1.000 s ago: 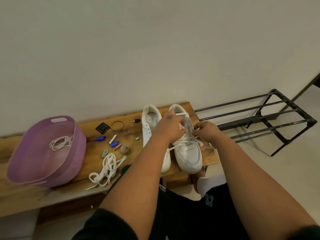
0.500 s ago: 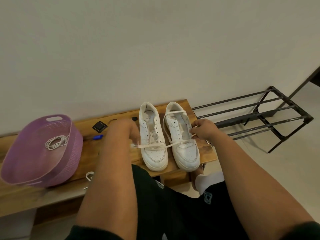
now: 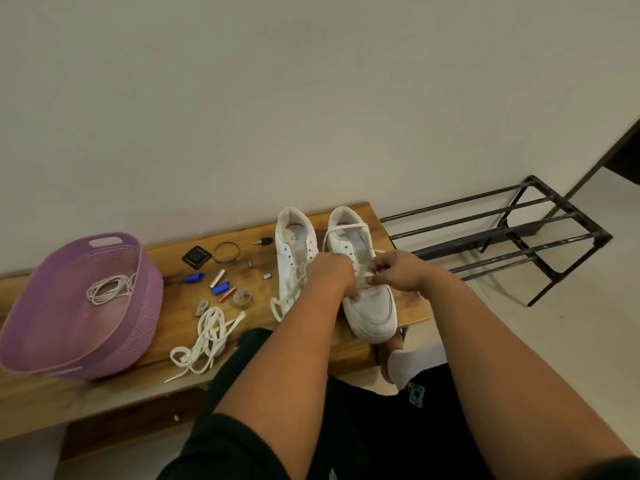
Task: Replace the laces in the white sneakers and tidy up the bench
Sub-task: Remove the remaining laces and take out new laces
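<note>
Head view, and both hands are in over the right-hand sneaker (image 3: 372,306): the left hand (image 3: 330,273) curls down on the lace (image 3: 346,227) at the eyelets, the right hand (image 3: 398,271) pinches a lace end just beside it. This looks like the threading step, lace partly through, upper eyelets yet to do. Next move calls for feeding that tip through the following eyelet and drawing both sides even. The other sneaker (image 3: 294,258) stands touching-close on the left, a lace trailing off its toe. Outward now: the old laces (image 3: 204,341) lie loose near the bench's (image 3: 173,368) front edge, small clutter (image 3: 221,282) behind them, and the purple basket (image 3: 138,306) sits at the far left with room inside. Tight spot: the worked sneaker's toe overhangs the front edge, the bench end just to its right, the metal rack (image 3: 502,237) beyond
</note>
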